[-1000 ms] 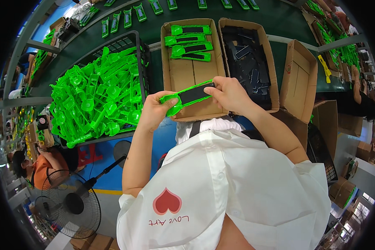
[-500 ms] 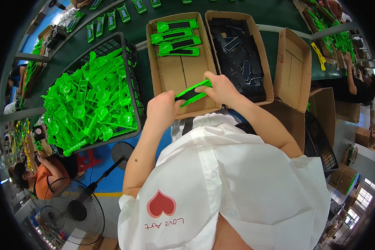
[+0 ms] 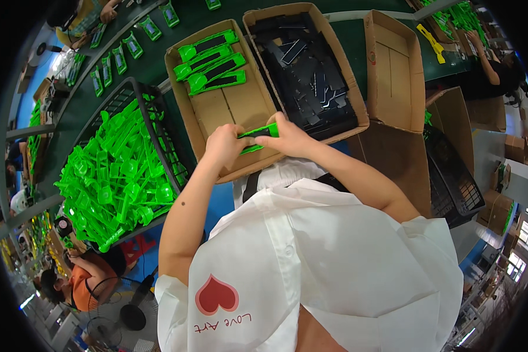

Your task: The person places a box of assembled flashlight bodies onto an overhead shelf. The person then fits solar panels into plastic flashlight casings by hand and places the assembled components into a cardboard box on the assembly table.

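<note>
Between both hands is a long green plastic piece [image 3: 259, 132] with a black strip along its middle. My left hand [image 3: 223, 144] is closed on its left end, and my right hand [image 3: 290, 138] grips the right end, a thumb pressed on the black strip. The piece is over the near end of a shallow cardboard box [image 3: 214, 112]. Several similar green pieces with black inserts [image 3: 208, 61] lie at that box's far end. To the right, a second cardboard box [image 3: 361, 111] holds many loose black strips [image 3: 325, 88].
A black crate [image 3: 169, 154] heaped with green plastic parts [image 3: 114, 176] stands at left. Green pieces line the dark green bench [image 3: 188, 17] at the back. Another cardboard box [image 3: 396, 70] is at right, near a yellow tool-like piece [image 3: 431, 42]. Other people work around; a fan [image 3: 132, 317] is lower left.
The view has shifted, so boxes and crate appear turned and moved left. Both hands still hold the green piece, now less tilted. A person's arm has appeared at the far left of the bench.
</note>
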A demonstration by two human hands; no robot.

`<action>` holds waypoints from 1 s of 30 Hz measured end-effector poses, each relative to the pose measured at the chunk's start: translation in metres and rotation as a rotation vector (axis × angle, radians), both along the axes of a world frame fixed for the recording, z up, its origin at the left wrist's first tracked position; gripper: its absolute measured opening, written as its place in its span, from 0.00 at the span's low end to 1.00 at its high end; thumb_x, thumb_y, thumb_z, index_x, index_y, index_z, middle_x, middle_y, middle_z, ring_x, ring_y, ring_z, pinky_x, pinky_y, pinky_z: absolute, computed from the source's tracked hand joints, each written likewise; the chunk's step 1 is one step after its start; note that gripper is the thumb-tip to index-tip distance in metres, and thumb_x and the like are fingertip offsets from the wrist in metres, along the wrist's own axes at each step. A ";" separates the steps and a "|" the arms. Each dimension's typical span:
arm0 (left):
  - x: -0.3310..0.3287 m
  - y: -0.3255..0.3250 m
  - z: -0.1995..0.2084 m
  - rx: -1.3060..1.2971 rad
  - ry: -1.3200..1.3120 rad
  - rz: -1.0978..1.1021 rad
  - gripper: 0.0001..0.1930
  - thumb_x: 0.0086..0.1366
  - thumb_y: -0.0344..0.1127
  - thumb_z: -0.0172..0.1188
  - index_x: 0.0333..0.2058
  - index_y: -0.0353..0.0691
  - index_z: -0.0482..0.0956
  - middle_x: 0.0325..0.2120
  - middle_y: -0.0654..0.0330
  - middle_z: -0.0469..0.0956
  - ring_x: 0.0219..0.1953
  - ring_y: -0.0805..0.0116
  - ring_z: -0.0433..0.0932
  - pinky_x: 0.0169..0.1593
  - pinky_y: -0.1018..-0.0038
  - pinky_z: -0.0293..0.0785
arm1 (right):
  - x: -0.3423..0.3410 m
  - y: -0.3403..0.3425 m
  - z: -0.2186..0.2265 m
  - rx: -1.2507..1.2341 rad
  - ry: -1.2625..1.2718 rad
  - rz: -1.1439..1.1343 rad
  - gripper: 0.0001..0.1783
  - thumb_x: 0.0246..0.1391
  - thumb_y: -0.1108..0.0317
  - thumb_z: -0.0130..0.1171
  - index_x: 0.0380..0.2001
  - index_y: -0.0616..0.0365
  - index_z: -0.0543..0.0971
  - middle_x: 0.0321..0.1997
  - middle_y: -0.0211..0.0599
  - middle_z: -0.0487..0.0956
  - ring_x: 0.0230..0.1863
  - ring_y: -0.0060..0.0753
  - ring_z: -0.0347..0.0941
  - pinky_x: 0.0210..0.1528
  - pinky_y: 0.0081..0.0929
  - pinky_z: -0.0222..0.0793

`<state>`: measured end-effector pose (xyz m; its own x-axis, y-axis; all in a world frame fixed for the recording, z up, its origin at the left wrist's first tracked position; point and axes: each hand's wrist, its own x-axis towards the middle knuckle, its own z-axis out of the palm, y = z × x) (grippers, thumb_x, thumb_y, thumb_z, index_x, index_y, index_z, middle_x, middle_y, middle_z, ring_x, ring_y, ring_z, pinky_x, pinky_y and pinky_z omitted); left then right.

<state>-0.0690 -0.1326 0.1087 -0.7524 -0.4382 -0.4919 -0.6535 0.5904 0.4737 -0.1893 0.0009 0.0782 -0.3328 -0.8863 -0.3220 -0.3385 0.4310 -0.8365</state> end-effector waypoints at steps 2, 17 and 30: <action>-0.004 -0.030 -0.025 0.054 0.053 -0.016 0.17 0.41 0.44 0.64 0.27 0.38 0.76 0.22 0.52 0.75 0.27 0.56 0.74 0.31 0.66 0.69 | -0.009 -0.002 0.004 0.134 -0.080 0.040 0.30 0.40 0.53 0.57 0.37 0.68 0.61 0.32 0.56 0.72 0.36 0.46 0.72 0.36 0.32 0.66; -0.027 -0.069 -0.074 -0.260 0.397 0.162 0.12 0.52 0.37 0.54 0.31 0.36 0.73 0.30 0.51 0.71 0.35 0.53 0.71 0.38 0.65 0.68 | -0.108 0.006 -0.079 -0.072 -0.038 -0.339 0.13 0.47 0.61 0.53 0.25 0.61 0.70 0.16 0.32 0.69 0.16 0.22 0.65 0.19 0.21 0.60; 0.133 -0.089 -0.027 -0.810 0.028 0.727 0.15 0.50 0.43 0.55 0.27 0.34 0.74 0.32 0.49 0.69 0.36 0.52 0.70 0.36 0.62 0.70 | -0.104 0.039 -0.007 -0.176 0.255 -0.396 0.10 0.56 0.64 0.42 0.31 0.61 0.64 0.16 0.31 0.71 0.11 0.16 0.62 0.14 0.14 0.59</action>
<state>0.0642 -0.2214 0.0814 -0.1884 -0.9695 0.1566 -0.9677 0.2105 0.1388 -0.2933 0.0401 0.0713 -0.7033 -0.7096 -0.0429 -0.3810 0.4272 -0.8200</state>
